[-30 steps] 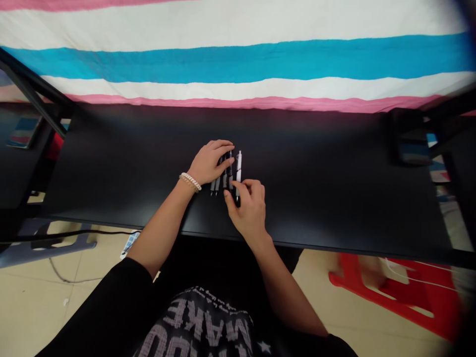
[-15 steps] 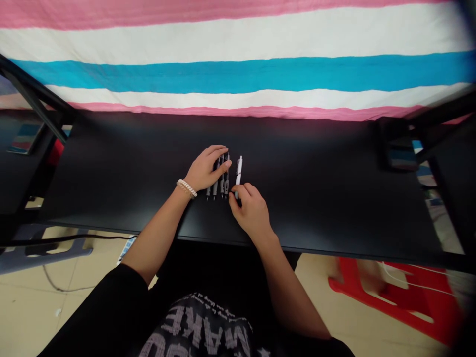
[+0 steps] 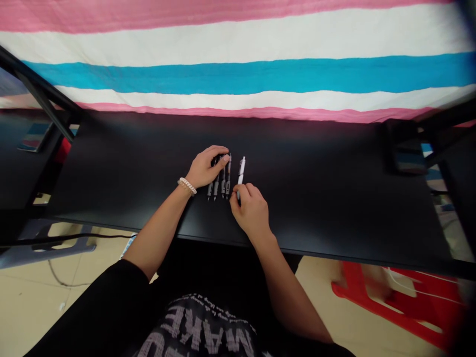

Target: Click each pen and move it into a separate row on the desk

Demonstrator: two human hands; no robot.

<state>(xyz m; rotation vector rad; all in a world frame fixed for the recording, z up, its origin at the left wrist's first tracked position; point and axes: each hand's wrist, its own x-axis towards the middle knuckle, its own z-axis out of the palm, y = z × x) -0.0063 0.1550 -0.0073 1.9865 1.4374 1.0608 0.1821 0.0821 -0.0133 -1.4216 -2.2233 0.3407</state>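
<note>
Several dark pens (image 3: 223, 184) lie side by side on the black table (image 3: 327, 193), their tips toward me. My left hand (image 3: 207, 167) rests over their upper ends, fingers curved across them and thumb against the right-hand ones, hiding part of the barrels. A white pen (image 3: 241, 169) lies slightly slanted to the right of the row, apart from it. My right hand (image 3: 251, 206) closes thumb and fingers on its lower end, which the fingers partly cover.
A striped cloth (image 3: 238, 44) hangs along the table's far edge. At the right end sits a dark, blurry object (image 3: 405, 146). Below the table stand a red plastic stool (image 3: 372, 292) on the right and a grey stool (image 3: 48, 253) on the left. A black cable (image 3: 74, 237) runs by the left front edge.
The view has shifted slightly, so the table appears a little further right. Both hands keep nearly the same places on the pens.
</note>
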